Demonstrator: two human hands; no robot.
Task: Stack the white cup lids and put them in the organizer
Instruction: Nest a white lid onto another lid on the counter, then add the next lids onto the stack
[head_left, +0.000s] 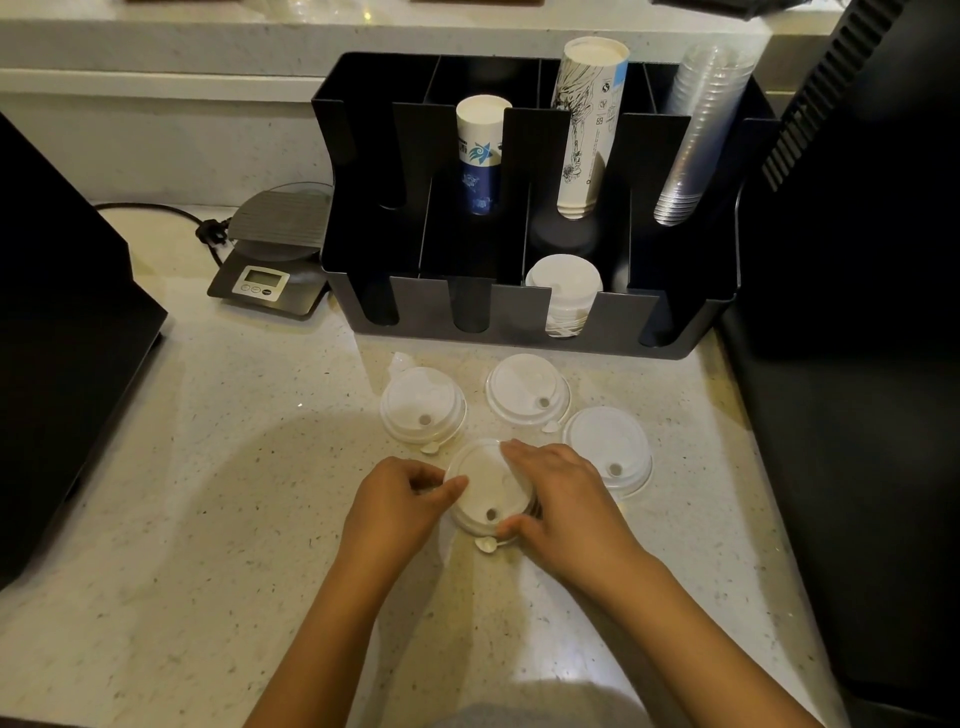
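Note:
Both hands grip one white cup lid (485, 493) lying on the speckled counter. My left hand (402, 501) pinches its left rim and my right hand (558, 493) curls over its right side. Three more white lids rest beyond it: one at the left (422, 404), one in the middle (527, 389), one at the right (608, 449). The black organizer (613, 325) stands behind them, with a stack of white lids (563, 291) in a front compartment.
The organizer's back compartments hold a blue-and-white cup stack (479, 156), a tall printed cup stack (589, 130) and clear plastic cups (698, 140). A digital scale (275, 249) with a cord sits to the left. Dark appliances flank the counter at left (62, 312) and right (857, 260).

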